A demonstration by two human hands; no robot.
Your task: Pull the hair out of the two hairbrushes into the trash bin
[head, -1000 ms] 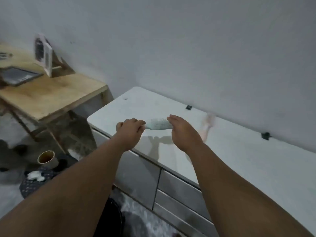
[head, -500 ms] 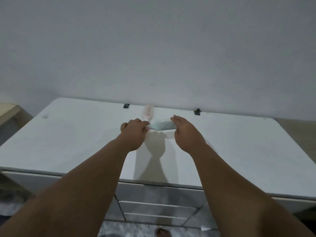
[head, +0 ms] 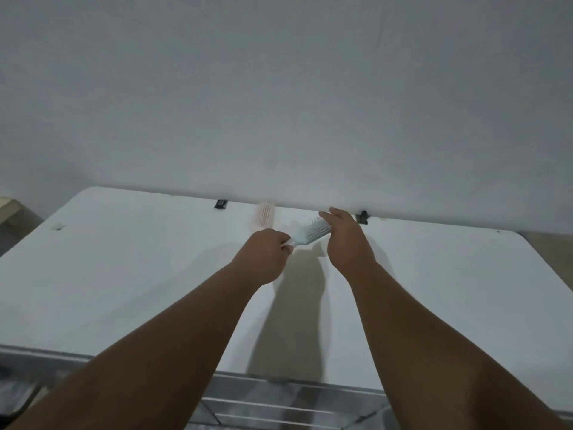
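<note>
A broad white flat-topped cabinet (head: 124, 274) stands against the wall, its top spreading well past the left hand (head: 263, 259) and the right hand (head: 347, 243). Grey drawer fronts (head: 279, 408) show under the forearms. A pink plastic hairbrush (head: 264, 217), blurred, lies on the top just beyond the left hand, near the wall. At the back edge sit two small black clips: one (head: 220, 204) left of the hands, one (head: 362, 217) just beside the right hand.
</note>
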